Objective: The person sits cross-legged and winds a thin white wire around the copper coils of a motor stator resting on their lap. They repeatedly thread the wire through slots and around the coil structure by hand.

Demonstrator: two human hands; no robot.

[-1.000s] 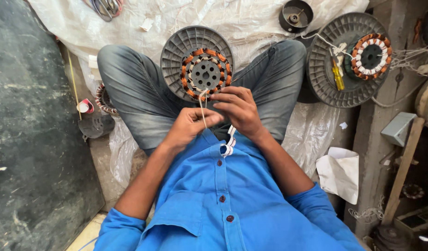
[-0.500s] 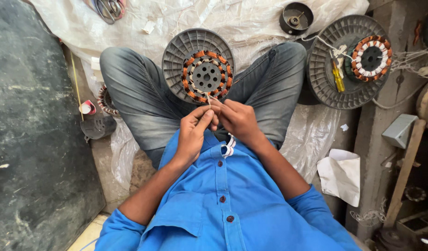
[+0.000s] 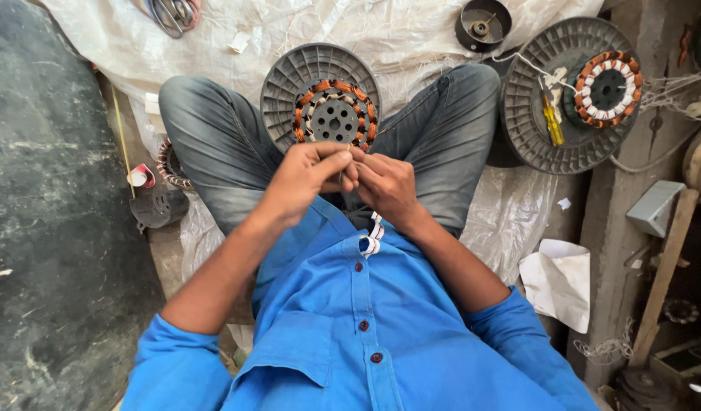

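Note:
I sit cross-legged in a blue shirt and grey jeans. A round grey ribbed spool (image 3: pixel 289 80) rests between my knees, with a fan stator wound in orange copper coils (image 3: pixel 333 116) on top of it. My left hand (image 3: pixel 308 176) and my right hand (image 3: pixel 387 185) meet just below the stator, fingertips pinched together on a thin wire that is mostly hidden by the fingers. A small bundle of white sleeving (image 3: pixel 372 242) hangs from my shirt placket below the hands.
A second grey spool (image 3: pixel 548 84) with another wound stator (image 3: pixel 608 87) and a yellow-handled tool (image 3: pixel 551 122) lies at right. A dark round cup-shaped part (image 3: pixel 482 24), scissors (image 3: pixel 171 13), white sheeting (image 3: pixel 411 30), a dark slab (image 3: pixel 46 228), crumpled paper (image 3: pixel 560 281).
My hands have drawn together and moved up toward the stator; the wire seen stretching from it earlier is now covered by my fingers.

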